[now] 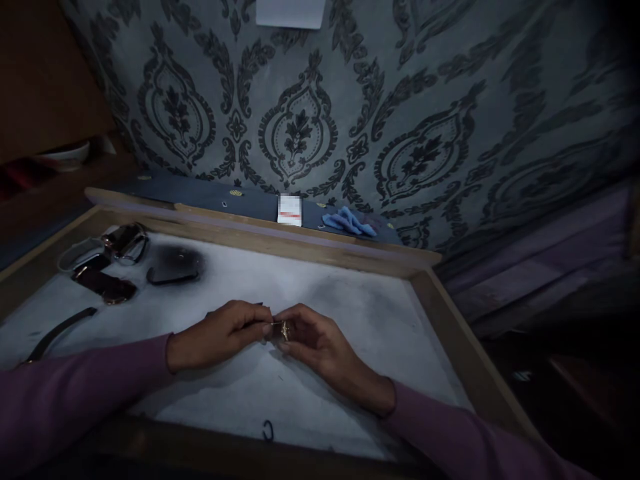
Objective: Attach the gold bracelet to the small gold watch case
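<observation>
My right hand (323, 343) is closed, its thumb and fingertips around a small gold-coloured metal piece (285, 331); the exact kind is too small to tell. Close against it from the other side, my left hand (225, 333) pinches with thumb and forefinger. Something thin and dark shows at its fingertips, but I cannot make out what it is. Both hands are just above the white surface (360, 400) of a wood-framed tray, near its middle. A small black hook-shaped piece (269, 430) lies at the tray's front edge.
At the tray's left lie several dark, shiny items (107, 283) with metallic edges, a black curved piece (173, 275) and a dark strap (63, 330). Behind the raised wooden rim (300, 237) are a small white box (290, 210) and a blue cloth (350, 221), before a patterned wall.
</observation>
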A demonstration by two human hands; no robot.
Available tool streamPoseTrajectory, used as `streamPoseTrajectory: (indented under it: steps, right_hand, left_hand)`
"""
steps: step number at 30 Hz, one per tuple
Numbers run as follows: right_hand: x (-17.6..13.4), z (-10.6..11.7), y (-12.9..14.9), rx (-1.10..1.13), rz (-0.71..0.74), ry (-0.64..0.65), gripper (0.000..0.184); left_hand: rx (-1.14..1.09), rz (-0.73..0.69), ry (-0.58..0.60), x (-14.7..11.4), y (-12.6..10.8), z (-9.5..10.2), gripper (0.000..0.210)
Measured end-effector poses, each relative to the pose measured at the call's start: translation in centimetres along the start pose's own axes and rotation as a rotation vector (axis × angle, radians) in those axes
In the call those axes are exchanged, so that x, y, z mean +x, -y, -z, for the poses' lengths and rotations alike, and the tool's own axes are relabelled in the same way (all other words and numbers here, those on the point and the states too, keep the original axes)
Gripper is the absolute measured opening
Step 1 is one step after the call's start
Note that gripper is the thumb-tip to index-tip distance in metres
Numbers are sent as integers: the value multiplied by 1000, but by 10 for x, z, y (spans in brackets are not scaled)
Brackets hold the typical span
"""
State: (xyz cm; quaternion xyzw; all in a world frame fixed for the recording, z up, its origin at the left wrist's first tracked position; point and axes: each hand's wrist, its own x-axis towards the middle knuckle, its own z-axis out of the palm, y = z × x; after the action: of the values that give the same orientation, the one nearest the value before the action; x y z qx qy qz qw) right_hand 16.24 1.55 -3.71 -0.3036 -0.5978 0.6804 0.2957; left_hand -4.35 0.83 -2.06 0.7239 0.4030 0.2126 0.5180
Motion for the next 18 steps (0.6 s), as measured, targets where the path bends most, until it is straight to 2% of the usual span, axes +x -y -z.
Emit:
streamPoseTrajectory:
  steps: [10, 18]
  right_hand:
    - [-6, 1, 14, -283, 45, 99, 24]
    - [-8, -1, 20, -334, 46, 109, 22]
  left_hand:
    - [17, -15, -17, -1, -2, -1, 26]
    - [18, -2, -38, 0, -4, -3, 27]
